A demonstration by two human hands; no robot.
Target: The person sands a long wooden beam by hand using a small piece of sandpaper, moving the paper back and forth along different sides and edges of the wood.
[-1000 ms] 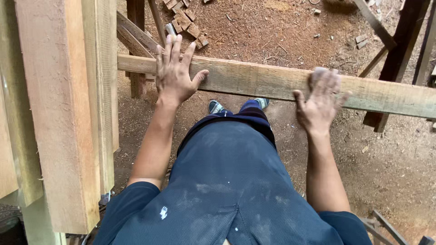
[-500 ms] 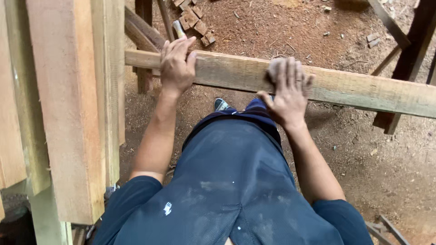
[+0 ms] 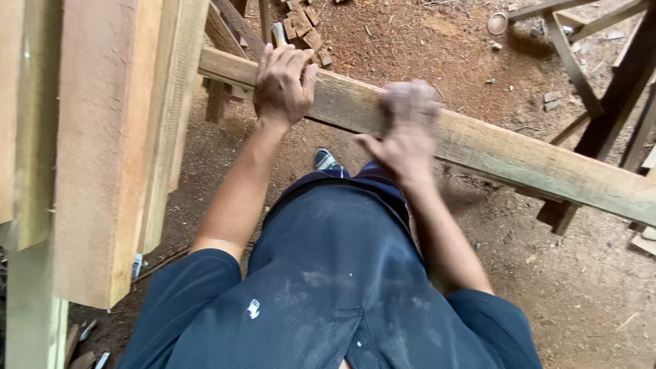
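Across dirt floor, plank [image 3: 492, 154] runs upper-left to lower-right; left hand [image 3: 282, 85] flat on it, right hand [image 3: 404, 130] blurred, fingers spread.

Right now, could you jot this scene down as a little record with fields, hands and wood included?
Place: reddish dirt ground strewn with wood scraps
Main thing: long rough pale wooden plank, lying across at a slant
Left hand: flat on the plank, fingers spread
Right hand: on the plank, blurred
Beside: upright stack of pale boards
Clothing: dusty dark blue shirt
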